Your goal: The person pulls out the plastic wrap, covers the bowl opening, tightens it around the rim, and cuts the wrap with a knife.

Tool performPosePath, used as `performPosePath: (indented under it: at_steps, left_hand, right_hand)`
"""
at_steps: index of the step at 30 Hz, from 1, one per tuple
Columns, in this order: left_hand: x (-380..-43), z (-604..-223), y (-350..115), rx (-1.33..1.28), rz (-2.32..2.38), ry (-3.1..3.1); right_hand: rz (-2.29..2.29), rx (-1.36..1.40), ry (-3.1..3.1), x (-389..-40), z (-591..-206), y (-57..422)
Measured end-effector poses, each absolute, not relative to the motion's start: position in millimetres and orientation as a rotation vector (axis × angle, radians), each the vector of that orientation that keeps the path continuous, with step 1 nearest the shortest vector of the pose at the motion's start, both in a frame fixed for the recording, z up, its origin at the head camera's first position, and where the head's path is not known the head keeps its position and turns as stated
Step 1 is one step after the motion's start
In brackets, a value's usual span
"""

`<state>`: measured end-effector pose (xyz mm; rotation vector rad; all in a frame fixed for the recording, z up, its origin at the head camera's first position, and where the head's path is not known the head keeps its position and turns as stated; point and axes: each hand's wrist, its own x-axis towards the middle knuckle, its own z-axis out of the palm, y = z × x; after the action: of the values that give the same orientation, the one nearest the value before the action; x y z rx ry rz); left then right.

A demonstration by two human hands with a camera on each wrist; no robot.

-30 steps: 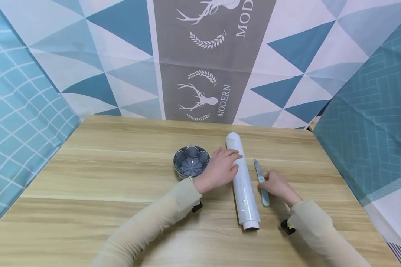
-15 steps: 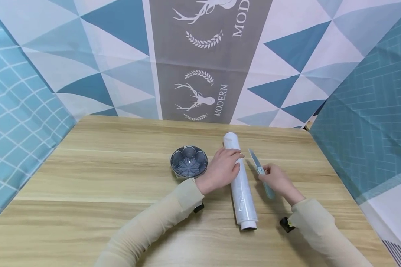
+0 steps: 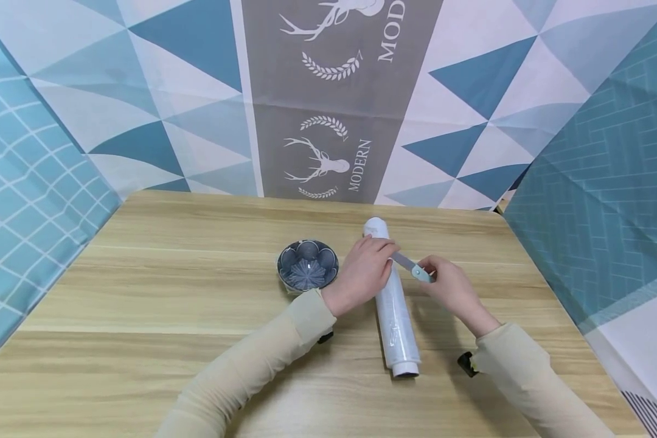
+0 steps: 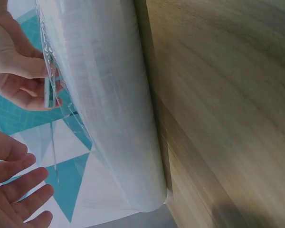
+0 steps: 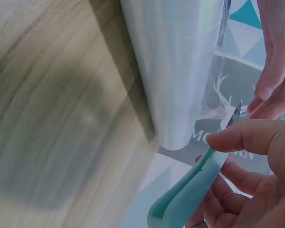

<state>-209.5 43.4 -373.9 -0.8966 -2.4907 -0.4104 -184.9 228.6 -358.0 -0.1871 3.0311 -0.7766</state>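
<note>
A roll of clear plastic wrap (image 3: 396, 325) lies lengthwise on the wooden table. Over its far half is my left hand (image 3: 361, 272); in the left wrist view the fingers (image 4: 26, 190) are spread loosely with nothing between them, apart from the roll. To the right of the roll, my right hand (image 3: 451, 292) grips a folding knife with a pale teal handle (image 5: 194, 187) between thumb and fingers. Its blade (image 3: 402, 261) points left over the roll, close to the left fingers. A loose film edge (image 4: 66, 107) stands off the roll near the knife; whether the blade touches it I cannot tell.
Just left of my left wrist stands a dark blue, petal-patterned bowl (image 3: 308, 266). The wooden table (image 3: 159, 292) meets a patterned cloth backdrop (image 3: 328, 109) at the back, with blue cloths on both sides.
My right hand has lifted the knife off the table and swung its blade leftward over the roll. The left hand has stayed almost in place above the roll.
</note>
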Motion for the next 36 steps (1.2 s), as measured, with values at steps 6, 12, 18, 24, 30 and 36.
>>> performPosePath:
  at_steps: [6,12,18,24,30,36]
  left_hand:
    - [-210.2,-374.1,42.5,-0.850,-0.419,-2.530]
    - [-210.4,-376.4,40.4,-0.832,-0.419,-2.521]
    - [-211.0,-378.5,37.7,-0.837,-0.486,-2.545]
    - [-210.9,-379.7,35.9,-0.856,-0.482,-2.562]
    - [-210.1,-378.7,34.2,-0.840,-0.468,-2.556]
    - [-210.5,-376.6,32.6,-0.831,-0.475,-2.517]
  right_hand:
    - [-0.721,-0.253,3.101,-181.2,-354.7,224.4]
    - [-0.702,-0.283,3.117,-179.8,-354.4,221.5]
    - [-0.712,-0.288,3.098,-179.8,-355.2,217.9]
    - [-0.706,-0.308,3.090,-179.7,-356.7,217.7]
    - [-0.656,-0.355,3.109,-178.5,-355.6,216.4]
    - [-0.680,-0.413,3.119,-177.3,-349.5,217.2]
